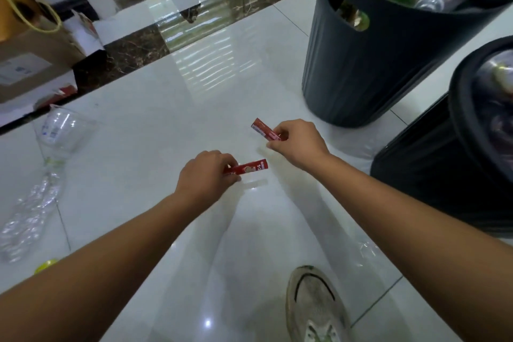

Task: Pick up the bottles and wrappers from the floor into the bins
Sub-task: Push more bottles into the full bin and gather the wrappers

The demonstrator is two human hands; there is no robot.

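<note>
Wrappers are the step in hand: we hold one in each of our hands, low over the white floor. Our left hand pinches the nearer red wrapper by its left end, fingers curled on it. Our right hand pinches the farther red wrapper by its right end. The hands are apart, each clamped on its own strip. We cannot tell whether the strips touch the tiles or have just cleared them.

The grey bin stands beyond our right hand, toward the floor's far right edge, and green and clear bottles show at its mouth. The black bin sits just beside it, nearer to us. Its contents look shiny, but we cannot make them out.

We judge the task about midway. The next move calls for rising, swinging both hands right, and letting the strips go only once they are over a bin's mouth, since light wrappers drift. We take the black bin to be the one for wrappers. Near the floor's left edge a clear bottle and a crushed bottle wait to be collected.
</note>
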